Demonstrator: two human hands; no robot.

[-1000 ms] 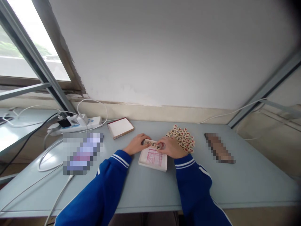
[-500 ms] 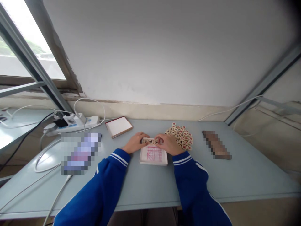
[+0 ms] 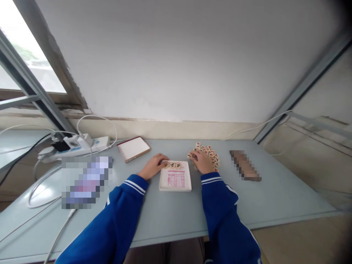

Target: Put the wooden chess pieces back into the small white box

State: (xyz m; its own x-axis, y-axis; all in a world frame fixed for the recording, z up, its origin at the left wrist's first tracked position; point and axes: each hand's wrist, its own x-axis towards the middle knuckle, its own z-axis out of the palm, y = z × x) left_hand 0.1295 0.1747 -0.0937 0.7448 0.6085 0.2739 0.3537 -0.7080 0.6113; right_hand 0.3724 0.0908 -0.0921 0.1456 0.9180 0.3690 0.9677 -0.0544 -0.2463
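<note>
Our right hand (image 3: 204, 162) has left the far edge of the white tray (image 3: 175, 189) and gone over to the heap of xiangqi pieces (image 3: 215, 156), while our left hand (image 3: 154, 165) stays by the tray's far left corner. Three black-marked pieces (image 3: 172, 165) sit side by side inside, along the far wall, on our left. Our left fingers curl narrowly over that corner, at the leftmost piece; we cannot tell whether they pinch it. Our right fingers are bent close together beside a black-marked disc (image 3: 189, 156) at the heap's near-left side; whether they grip it, we cannot tell. We judge that dragging a disc from the heap could scatter its neighbours over the counter (image 3: 165, 220), since they lie packed together. Pressure from our left hand could also skew the row or shift the light-looking tray.
</note>
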